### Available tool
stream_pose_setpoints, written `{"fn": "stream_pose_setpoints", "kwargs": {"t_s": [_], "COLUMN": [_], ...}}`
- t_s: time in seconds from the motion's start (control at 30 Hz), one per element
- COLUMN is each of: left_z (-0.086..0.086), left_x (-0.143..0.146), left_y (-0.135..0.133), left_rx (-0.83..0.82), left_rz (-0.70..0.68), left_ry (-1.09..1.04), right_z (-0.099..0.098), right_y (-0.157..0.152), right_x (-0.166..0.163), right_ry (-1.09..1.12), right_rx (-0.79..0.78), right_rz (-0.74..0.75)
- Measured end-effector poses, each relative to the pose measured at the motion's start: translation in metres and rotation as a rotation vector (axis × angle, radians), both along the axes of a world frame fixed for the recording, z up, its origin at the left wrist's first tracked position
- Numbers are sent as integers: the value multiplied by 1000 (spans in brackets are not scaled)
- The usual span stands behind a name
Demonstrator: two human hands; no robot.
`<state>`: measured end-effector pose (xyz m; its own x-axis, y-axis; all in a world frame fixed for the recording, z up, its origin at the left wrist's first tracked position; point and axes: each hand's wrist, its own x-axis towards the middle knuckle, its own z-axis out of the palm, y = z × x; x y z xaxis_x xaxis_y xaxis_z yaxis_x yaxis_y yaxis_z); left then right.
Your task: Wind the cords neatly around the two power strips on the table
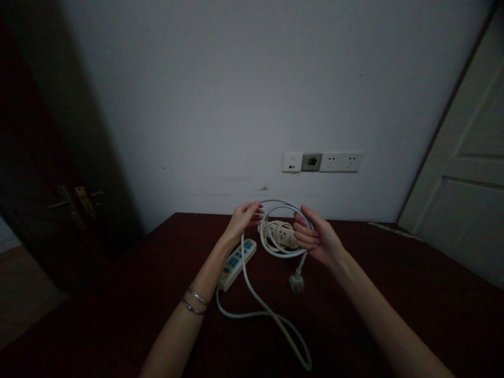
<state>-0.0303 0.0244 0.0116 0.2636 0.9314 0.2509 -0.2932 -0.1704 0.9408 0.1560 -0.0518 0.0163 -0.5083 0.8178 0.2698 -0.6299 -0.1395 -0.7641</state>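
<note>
My right hand (315, 233) is closed around a coiled loop of white power cord (271, 256). From the bottom of that hand the cord's plug (297, 282) hangs down. Over to the left, my left hand (246, 216) pinches the same cord where it leaves the coil. From there the cord drops, loops across the table and runs back to a power strip (237, 265) with blue sockets, lying behind my left wrist. A second, cream power strip (289, 239) with its own wound cord lies behind the coil, partly hidden by it and by my right hand.
The dark red tabletop (157, 294) meets a pale wall (220, 105). Wall sockets (340, 163) and a switch plate (292, 162) sit above its back edge. A dark door with a handle (84, 201) stands at left, a white door (468, 173) at right.
</note>
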Motion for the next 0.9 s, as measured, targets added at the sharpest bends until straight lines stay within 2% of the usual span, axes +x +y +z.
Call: {"fn": "stream_pose_setpoints", "kwargs": {"t_s": [0.13,0.17,0.23,0.43,0.53,0.7,0.9], "left_z": [-8,-9,-11,-6,-2,-2,-8], "left_x": [13,16,22,38,43,46,52], "left_y": [-12,-15,-18,-33,-43,-50,-46], "left_rx": [-201,-224,-260,-347,-362,-262,-66], "left_rz": [-485,-542,-571,-492,-431,-332,-63], "left_ry": [-158,-183,-221,-514,-570,-554,-494], "right_z": [6,7,8,3,-1,-9,-20], "right_y": [-3,-3,-2,2,3,0,-2], "right_x": [10,12,14,4,-6,-20,-34], "right_ry": [106,125,148,206,223,194,210], "right_rx": [-38,-45,-58,-91,-83,-50,-115], "right_rz": [-118,-138,-170,-314,-389,-423,-438]}}
